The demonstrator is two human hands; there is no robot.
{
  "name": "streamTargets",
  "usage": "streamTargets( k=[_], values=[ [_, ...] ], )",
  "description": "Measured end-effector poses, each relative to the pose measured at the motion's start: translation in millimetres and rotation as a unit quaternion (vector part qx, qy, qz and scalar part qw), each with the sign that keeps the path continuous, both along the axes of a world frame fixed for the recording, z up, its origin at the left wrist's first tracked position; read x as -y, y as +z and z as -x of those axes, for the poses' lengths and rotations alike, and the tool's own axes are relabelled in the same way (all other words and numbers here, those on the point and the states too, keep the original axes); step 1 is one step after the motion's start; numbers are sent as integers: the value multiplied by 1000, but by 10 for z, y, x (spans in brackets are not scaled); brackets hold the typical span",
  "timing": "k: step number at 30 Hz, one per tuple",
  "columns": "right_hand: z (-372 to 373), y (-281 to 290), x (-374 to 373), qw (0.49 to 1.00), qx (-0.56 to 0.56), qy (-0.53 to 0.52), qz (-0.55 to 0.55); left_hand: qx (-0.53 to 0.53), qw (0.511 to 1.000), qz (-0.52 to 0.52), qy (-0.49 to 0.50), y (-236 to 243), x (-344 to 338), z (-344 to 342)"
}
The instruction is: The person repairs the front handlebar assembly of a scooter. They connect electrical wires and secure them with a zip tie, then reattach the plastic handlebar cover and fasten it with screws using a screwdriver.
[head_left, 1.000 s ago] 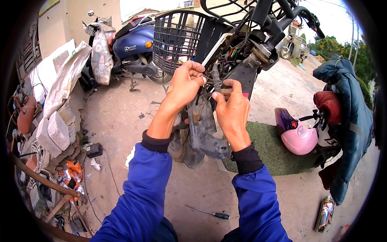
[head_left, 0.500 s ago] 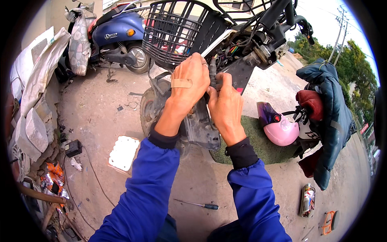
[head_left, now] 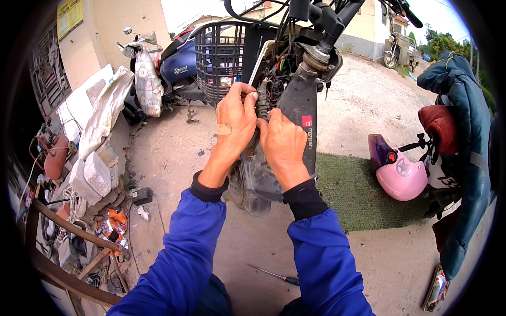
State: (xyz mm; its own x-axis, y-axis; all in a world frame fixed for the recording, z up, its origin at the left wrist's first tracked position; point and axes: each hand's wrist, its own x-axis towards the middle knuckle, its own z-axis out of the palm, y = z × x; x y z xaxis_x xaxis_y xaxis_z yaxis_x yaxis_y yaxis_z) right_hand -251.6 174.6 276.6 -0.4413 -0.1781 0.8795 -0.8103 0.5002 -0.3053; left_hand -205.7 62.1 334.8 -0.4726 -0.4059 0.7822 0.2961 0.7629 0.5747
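A scooter's front end stands opened before me, with coloured wires (head_left: 280, 67) bared behind its black basket (head_left: 219, 60). Down from them runs a dark, ribbed wire harness (head_left: 263, 104). My right hand (head_left: 286, 142) pinches its lower part between thumb and fingers. Just left of it, my left hand (head_left: 235, 117), with a sticking plaster on its back, is closed in a pinch beside the harness. Whatever lies between those fingertips is too small to make out. To the right of the hands is the scooter's dark body panel (head_left: 299, 105).
A green mat (head_left: 348, 195) covers the footboard; a pink helmet (head_left: 403, 176) sits beyond it. A screwdriver (head_left: 287, 279) lies on the ground below my hands. At the left are rubble blocks (head_left: 95, 176) and a wooden frame (head_left: 68, 226). A blue scooter (head_left: 179, 66) stands behind.
My view has turned, so the scene sits differently and the white box has left the picture. Both hands stay at the harness; the left thumb tip now shows.
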Motion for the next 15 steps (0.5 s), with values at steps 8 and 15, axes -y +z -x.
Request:
streamTargets(
  k=[8,15],
  values=[
    [10,-10,55,997,29,-3,72,42,998,52,14,141,-78,64],
    [78,-3,-6,997,-14,-20,77,-6,999,19,-40,98,-74,107]
  ],
)
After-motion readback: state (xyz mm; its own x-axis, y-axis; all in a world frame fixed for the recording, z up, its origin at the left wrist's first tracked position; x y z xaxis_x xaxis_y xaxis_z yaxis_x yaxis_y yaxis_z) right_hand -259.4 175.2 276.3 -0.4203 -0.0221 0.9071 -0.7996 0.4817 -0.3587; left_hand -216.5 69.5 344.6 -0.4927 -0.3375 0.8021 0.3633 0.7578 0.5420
